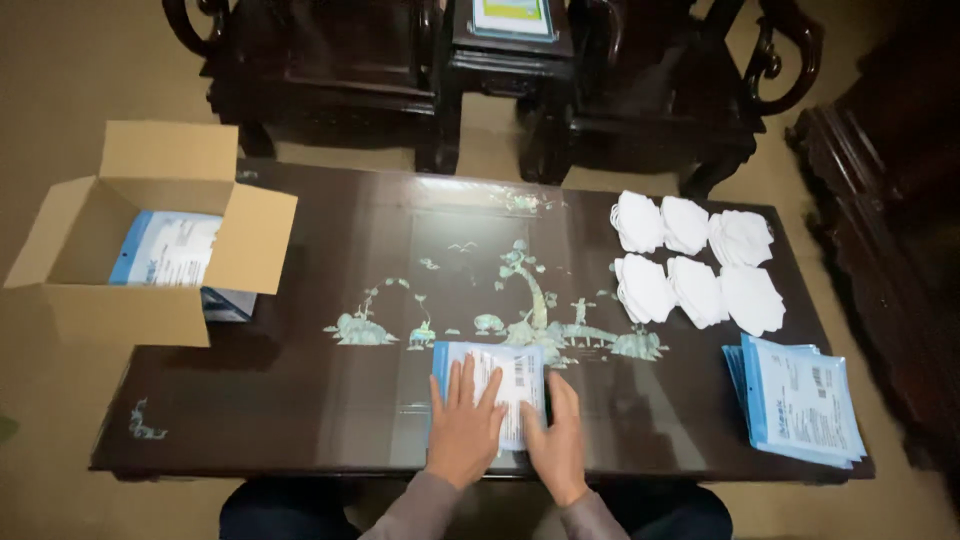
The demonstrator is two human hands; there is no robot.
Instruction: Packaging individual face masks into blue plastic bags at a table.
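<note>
Both hands flat on a white-and-blue pouch (pixel 495 390) lying at the near edge of the surface (pixel 300 400), just in front of the body. Left hand (pixel 463 425) spread wide, fingers fanned and palm down over the pouch's left half, pressing rather than gripping. Right hand (pixel 557 440) likewise open, fingers together and pointing away, resting on the pouch's right edge and lower corner; nothing clasped in either. Pouch squared to the near edge, its printed label side up, top part uncovered above the fingertips.

To the right, near the front corner: a stack of like pouches (pixel 800 400), slightly fanned, well apart from the right hand. Behind that stack, toward the far right: six piles of white masks (pixel 695 265) in two rows of three, piles close beside each other, some touching. On the far left: an open cardboard box (pixel 120 260) hanging over the left end, flaps up and out, with blue-and-white pouches (pixel 165 250) inside, and another packet (pixel 230 303) peeping out beside its right wall. Surface itself dark, glossy, inlaid at the centre with a pale tree-and-landscape motif (pixel 520 310), just beyond the held pouch.

Beyond the surface: dark carved wooden chairs (pixel 330 50) and a small stand between them carrying a flat packet (pixel 512 17). At the right edge, more dark furniture (pixel 900 200). Beige floor (pixel 80 80) all round. Grey sleeves visible at the bottom, dark trousers below.
</note>
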